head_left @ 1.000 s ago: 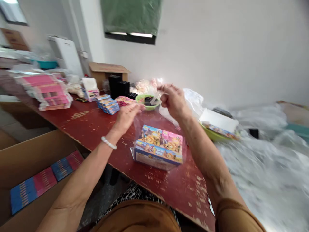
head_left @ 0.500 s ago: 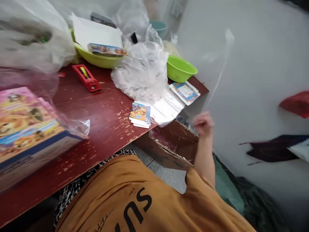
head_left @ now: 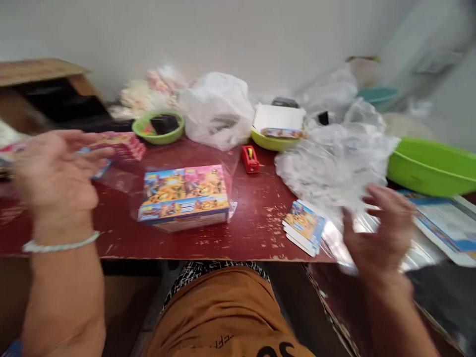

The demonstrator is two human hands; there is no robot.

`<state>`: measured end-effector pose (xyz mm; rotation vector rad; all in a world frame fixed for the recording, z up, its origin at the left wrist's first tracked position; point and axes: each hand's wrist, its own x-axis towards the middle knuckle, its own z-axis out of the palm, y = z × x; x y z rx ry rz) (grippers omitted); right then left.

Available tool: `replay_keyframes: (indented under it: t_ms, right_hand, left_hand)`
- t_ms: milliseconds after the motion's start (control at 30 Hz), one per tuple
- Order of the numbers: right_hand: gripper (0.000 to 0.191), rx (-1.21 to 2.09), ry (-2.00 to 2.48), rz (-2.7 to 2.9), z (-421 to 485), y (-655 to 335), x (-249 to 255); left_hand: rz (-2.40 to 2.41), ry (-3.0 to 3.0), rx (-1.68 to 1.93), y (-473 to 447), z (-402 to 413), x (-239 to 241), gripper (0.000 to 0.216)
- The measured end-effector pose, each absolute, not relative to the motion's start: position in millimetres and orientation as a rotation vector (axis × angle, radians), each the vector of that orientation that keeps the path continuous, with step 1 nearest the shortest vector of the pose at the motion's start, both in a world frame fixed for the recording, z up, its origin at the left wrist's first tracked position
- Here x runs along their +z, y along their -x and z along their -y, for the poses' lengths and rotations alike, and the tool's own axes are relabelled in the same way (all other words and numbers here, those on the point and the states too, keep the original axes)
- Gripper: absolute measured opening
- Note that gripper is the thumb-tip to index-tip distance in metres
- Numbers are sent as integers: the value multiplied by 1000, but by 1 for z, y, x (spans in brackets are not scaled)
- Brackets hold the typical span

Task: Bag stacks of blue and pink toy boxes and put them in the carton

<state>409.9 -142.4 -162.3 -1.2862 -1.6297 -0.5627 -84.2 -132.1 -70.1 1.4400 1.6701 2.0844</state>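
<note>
My left hand (head_left: 61, 173), a pale bracelet on its wrist, is raised at the left with the fingers apart and holds nothing. My right hand (head_left: 385, 233) hovers over the table's right part, fingers spread, above flat clear plastic bags (head_left: 336, 240). Between the hands lies a block of printed boxes (head_left: 186, 196), half blue-yellow and half pink, with clear film around it. A small stack of printed flat cartons (head_left: 304, 223) rests near the front edge, left of my right hand. Pink boxes (head_left: 119, 144) sit just beyond my left hand's fingers.
A red tape dispenser (head_left: 250, 158) stands on the dark red table (head_left: 256, 243). Behind are a green bowl (head_left: 174, 135), a white plastic bag (head_left: 219, 106) and a yellow-green bowl (head_left: 273, 143). Crumpled plastic (head_left: 334, 158) and a green basin (head_left: 427, 168) occupy the right. An open cardboard box (head_left: 327, 307) is below.
My view has swung left to face the table. My right hand, earlier closed on a strip of clear plastic at the right, is now open over the table. My left hand has come into view.
</note>
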Motion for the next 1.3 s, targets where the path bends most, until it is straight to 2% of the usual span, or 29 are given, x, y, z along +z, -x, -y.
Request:
replay_keyframes:
  t_ms: [67,167,300,400,500,600,700,733,833,933,1067,1200,1300]
  right_hand:
    - [59,-537,832,1906,136,-300,-153]
    - [60,-657,371,2154,135,-163,-131]
    - [69,-624,399,2219,93,-87,-82]
    - [70,-434,605,2198,47,-82,-52]
    - [50,-329,692,2222,14,-90,-43]
    - [25,-291,691,2284,9,-97,-46]
    - [20,-286,658,2298,23,-102,-53]
    - [19,-290,644,2291,28,-104,-55]
    - [21,-306,641,2241,31,-108,-59]
    - [26,-273,618,2279,27,-110,-62]
    - [31,-146,631,2291,29,-112,-66]
    - [47,126,473,2263,38,-114,-68]
    - [55,177,330,2346,47,-121,-78]
  left_hand:
    - [-1651,-1246,2192,95,146,-67,37]
    - [-1591,-1141,2182,91,151,-68,30]
    - [-1556,-1124,2139,87,154,-66,27]
    - [-1569,-1181,2075,97,162,-62,27]
    - [-1571,-1362,1905,113,182,-73,33]
    - [-1790,-1607,1781,111,218,-109,60]
    - [-2328,-1962,2089,68,254,-158,67]
    - [-2353,-2227,2001,47,259,-173,65]
    - [-2197,-2918,1299,0,242,-194,47]
    - [-2258,-2976,828,-4,211,-187,44]
    - [-2094,-2953,796,15,186,-176,41]
    - [-2023,-2899,826,27,172,-181,42]
    - [-2003,-2849,840,30,165,-183,42]
